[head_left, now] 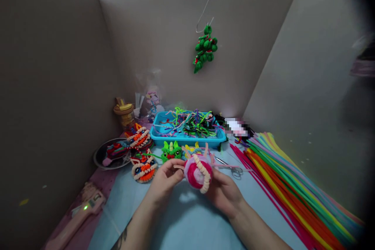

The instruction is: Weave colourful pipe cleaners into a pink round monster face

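Both my hands hold a pink and magenta pipe-cleaner figure (197,172) with a cream fuzzy strip across it, just above the light blue table surface (190,218). My left hand (164,181) pinches a cream stem end at the figure's left side. On the right, my right hand (225,190) cups the figure from behind and below, fingers closed on it. Loose cream ends stick up from the top of the figure.
A blue tray (187,137) of pipe-cleaner scraps sits behind. Finished figures (143,168) and a metal bowl (113,155) lie left, scissors (233,168) right of the hands, long coloured pipe cleaners (293,187) at right, a pink glue gun (79,213) front left. Grey partition walls enclose the desk.
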A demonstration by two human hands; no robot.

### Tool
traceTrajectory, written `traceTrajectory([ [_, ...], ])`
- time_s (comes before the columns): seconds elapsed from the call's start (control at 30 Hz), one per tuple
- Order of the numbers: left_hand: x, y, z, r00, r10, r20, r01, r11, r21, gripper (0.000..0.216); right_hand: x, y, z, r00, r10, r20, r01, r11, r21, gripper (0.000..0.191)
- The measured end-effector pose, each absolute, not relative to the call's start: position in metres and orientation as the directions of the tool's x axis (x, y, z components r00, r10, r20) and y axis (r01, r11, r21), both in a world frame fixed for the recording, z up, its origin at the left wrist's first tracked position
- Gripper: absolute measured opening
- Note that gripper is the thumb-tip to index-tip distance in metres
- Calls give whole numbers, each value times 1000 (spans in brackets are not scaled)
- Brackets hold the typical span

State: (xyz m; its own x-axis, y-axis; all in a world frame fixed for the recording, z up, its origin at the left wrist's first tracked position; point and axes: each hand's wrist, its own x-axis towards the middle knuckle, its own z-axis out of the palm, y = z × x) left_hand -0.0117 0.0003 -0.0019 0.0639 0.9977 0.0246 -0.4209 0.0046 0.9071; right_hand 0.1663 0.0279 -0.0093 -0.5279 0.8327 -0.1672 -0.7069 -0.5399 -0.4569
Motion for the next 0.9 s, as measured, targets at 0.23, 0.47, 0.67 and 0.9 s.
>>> traceTrajectory([
  [0.23,-14,1,4,226,972,-65,-382,149,912,49,166,29,-12,-511,826,-239,-665,-556,-499,22],
  [0.47,-14,-2,6,243,968,-68,-445,174,878,49,164,21,-7,-484,860,-160,-611,-464,-642,22],
  [0.67,-19,-4,9,188,978,-87,-613,187,768,57,173,32,-11,-238,956,-174,-566,-282,-775,35],
  [0.9,-30,-6,12,361,927,-98,-362,236,902,61,188,31,-4,-481,868,126,-319,-39,-947,52],
])
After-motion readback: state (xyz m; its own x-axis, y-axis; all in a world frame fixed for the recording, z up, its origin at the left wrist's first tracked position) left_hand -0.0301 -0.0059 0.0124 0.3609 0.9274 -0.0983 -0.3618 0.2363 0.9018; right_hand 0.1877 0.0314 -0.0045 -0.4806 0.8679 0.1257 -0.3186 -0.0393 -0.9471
